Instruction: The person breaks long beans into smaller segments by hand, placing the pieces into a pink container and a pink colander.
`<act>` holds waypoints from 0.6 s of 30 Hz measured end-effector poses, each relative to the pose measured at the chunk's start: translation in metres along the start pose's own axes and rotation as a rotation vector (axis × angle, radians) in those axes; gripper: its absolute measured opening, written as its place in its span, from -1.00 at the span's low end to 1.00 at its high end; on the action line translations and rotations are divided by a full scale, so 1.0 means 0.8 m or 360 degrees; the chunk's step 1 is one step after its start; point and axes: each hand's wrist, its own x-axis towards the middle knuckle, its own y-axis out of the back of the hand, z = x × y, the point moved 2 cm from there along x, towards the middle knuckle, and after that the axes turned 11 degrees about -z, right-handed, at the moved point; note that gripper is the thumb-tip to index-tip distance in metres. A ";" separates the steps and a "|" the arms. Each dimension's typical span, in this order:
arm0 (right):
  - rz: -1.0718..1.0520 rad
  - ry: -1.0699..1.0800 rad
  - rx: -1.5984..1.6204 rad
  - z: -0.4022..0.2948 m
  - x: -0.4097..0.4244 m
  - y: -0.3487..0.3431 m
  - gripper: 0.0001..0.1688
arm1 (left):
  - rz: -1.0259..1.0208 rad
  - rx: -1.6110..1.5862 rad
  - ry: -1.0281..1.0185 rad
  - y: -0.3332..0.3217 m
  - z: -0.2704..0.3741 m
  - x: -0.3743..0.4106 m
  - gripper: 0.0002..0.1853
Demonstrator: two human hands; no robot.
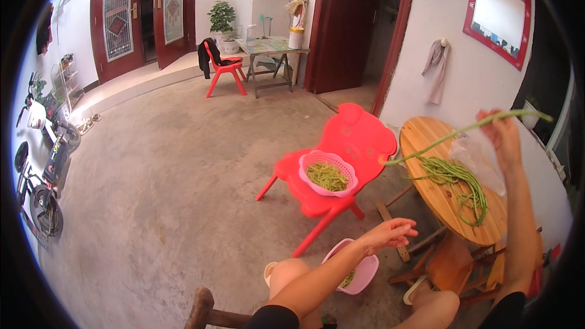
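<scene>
My right hand (502, 139) is raised over the round wooden table (445, 198), gripping a long green bean (434, 144) that stretches out to both sides. My left hand (390, 235) hovers empty with its fingers apart, between the table and a pink plastic basin (365, 276) on the floor. A bunch of long beans (438, 167) lies on the tabletop beside a clear plastic bag (480, 160). On a red plastic child's chair (356, 135) rests a pink colander (303, 169) with short cut bean pieces (327, 177). Some green bits show in the basin, partly hidden by my left forearm.
Below the table stands a wooden stool (450, 260). A wooden chair part (201, 304) is at the bottom edge. Farther off are another red chair (226, 68), a small table (269, 45) and an open dark red door (340, 27). A parked scooter (57, 155) lines the left side.
</scene>
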 end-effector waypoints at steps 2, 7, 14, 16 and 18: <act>-0.0130 -0.0127 0.0230 0.048 -0.042 -0.045 -0.75 | 0.0013 -0.0267 -0.0202 0.011 0.009 -0.014 -0.47; -0.0101 -0.0492 0.0542 0.098 -0.156 -0.109 -0.75 | 0.0242 -0.0734 -0.0844 0.034 0.045 -0.029 -0.62; 0.0432 -0.0702 0.0793 0.175 -0.225 -0.027 -0.69 | 0.0669 -0.0538 -0.0902 0.052 0.063 -0.042 -0.73; 0.0548 -0.0715 0.0849 0.184 -0.234 -0.008 -0.70 | 0.0754 -0.0442 -0.0896 0.051 0.062 -0.038 -0.74; 0.0582 -0.0682 0.0793 0.181 -0.238 0.006 -0.70 | 0.0770 -0.0268 -0.0917 0.051 0.064 -0.035 -0.76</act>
